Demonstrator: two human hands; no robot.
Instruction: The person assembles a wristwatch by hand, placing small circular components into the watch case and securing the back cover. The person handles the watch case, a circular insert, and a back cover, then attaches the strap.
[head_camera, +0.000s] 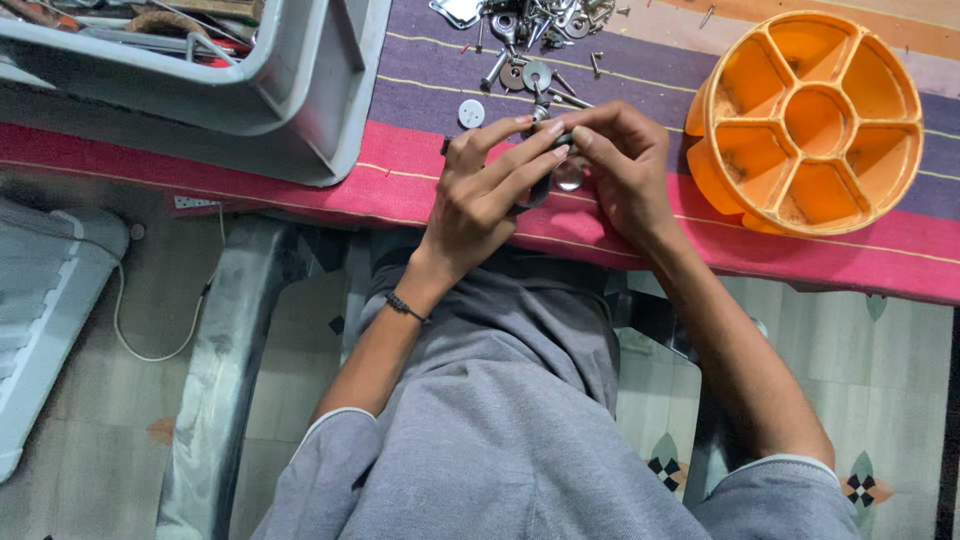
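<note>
The person's left hand (480, 195) and right hand (620, 165) meet over the desk (300, 165), which is covered with a cloth striped in pink, purple and orange. Both hands pinch one small dark metal part with a round shiny piece (560, 170) between them. The fingers (530, 150) of the left hand are curled in, with the tips pressed on the part. The right hand's fingers bend round it from the other side. The part is mostly hidden by the fingers, so which way it points and how its long side runs cannot be told. It sits just over the pink stripe, near the desk's front edge.

Just behind the hands lies a pile of loose silver screws, bolts and washers (535, 40). One round white washer (471, 113) lies by itself, just beside the left hand and a bit closer to the hands than the pile is. Some bolts in the pile lie flat with their long sides slanting toward the hands.

A round orange plastic tray with a middle cup and wedge-shaped pockets (805, 125) stands well to the right of the pile, tipped up a little on its side. A grey plastic bin holding tools (290, 100) stands to the left of the pile.

The left wrist has a thin dark band (405, 306). The person wears a grey shirt (500, 420).
</note>
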